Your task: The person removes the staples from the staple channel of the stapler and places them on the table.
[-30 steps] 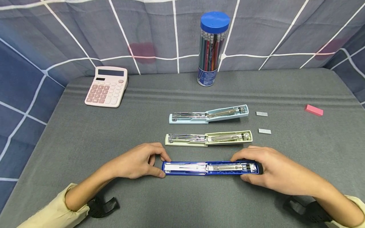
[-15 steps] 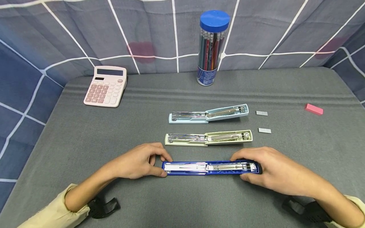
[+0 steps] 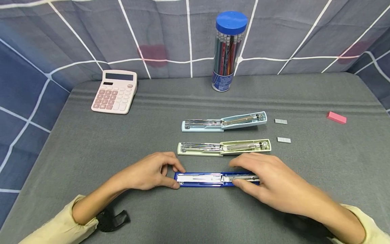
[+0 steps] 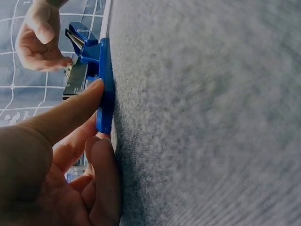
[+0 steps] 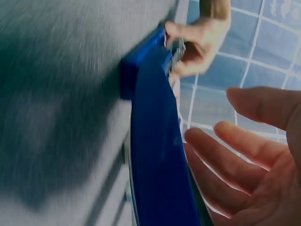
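A blue stapler [image 3: 199, 180] lies opened out flat on the grey surface, its metal parts facing up. My left hand [image 3: 152, 172] pinches the base's left end between thumb and fingers, also visible on the blue base [image 4: 107, 70] in the left wrist view. My right hand [image 3: 274, 183] hovers over the stapler's right half and hides that end. In the right wrist view, its thumb and fingers [image 5: 254, 146] are spread apart beside the blue stapler arm [image 5: 157, 141]. Behind it lie a pale green stapler [image 3: 199, 149] and a light blue stapler [image 3: 202, 126], both opened out.
Two short staple strips, one rear [image 3: 280, 121] and one nearer [image 3: 284, 139], lie right of the staplers. A pink eraser [image 3: 336, 117] is farther right. A pink calculator [image 3: 115, 91] sits back left. A blue-lidded pencil tube [image 3: 228, 51] stands before the checked cloth [image 3: 170, 34].
My right hand has released the blue stapler's right end and moved left over it, toward the middle. The left hand keeps its grip, and the stapler stays in place.
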The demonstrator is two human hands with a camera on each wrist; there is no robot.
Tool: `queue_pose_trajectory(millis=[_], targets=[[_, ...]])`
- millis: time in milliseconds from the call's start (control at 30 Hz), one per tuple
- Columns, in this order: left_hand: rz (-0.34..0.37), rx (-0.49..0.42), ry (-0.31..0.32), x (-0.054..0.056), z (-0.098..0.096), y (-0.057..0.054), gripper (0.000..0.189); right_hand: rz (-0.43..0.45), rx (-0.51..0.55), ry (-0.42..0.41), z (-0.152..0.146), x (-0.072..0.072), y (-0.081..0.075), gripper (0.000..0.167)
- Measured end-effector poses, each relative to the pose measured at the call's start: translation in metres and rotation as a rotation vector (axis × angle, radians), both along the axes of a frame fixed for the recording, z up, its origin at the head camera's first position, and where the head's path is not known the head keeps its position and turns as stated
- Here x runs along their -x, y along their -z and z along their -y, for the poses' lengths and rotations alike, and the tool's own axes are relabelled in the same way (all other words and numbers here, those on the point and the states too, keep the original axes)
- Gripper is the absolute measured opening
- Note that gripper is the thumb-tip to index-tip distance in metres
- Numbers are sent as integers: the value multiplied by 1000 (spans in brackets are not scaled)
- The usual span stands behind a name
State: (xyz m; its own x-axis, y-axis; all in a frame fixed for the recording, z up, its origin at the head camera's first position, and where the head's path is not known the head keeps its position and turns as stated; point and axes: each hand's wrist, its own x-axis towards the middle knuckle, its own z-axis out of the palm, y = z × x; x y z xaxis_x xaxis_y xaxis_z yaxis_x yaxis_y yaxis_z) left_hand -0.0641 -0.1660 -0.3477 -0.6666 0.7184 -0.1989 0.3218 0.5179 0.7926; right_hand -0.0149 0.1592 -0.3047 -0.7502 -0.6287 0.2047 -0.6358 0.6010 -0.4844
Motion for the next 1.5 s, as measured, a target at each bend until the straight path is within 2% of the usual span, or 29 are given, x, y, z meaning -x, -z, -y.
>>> queue_pose_trajectory(millis=[167, 300, 533, 733, 1333, 1500], targets=[[8, -6, 3, 1, 0, 1, 27, 33, 72, -74, 25, 3, 10, 15], [7, -11, 5, 1, 0, 1, 27, 86, 85, -122, 44, 3, 19, 11], [-4, -11, 13, 2, 0, 1, 26, 204, 33, -119, 64, 3, 27, 17], [-5, -1, 25, 3, 0, 0, 26, 270, -16, -118, 68, 3, 28, 25], [-4, -5, 36, 5, 1, 1, 26, 388, -6, -128, 67, 7, 24, 30], [-5, -8, 37, 5, 0, 1, 26, 389, 26, -130, 66, 7, 25, 27]])
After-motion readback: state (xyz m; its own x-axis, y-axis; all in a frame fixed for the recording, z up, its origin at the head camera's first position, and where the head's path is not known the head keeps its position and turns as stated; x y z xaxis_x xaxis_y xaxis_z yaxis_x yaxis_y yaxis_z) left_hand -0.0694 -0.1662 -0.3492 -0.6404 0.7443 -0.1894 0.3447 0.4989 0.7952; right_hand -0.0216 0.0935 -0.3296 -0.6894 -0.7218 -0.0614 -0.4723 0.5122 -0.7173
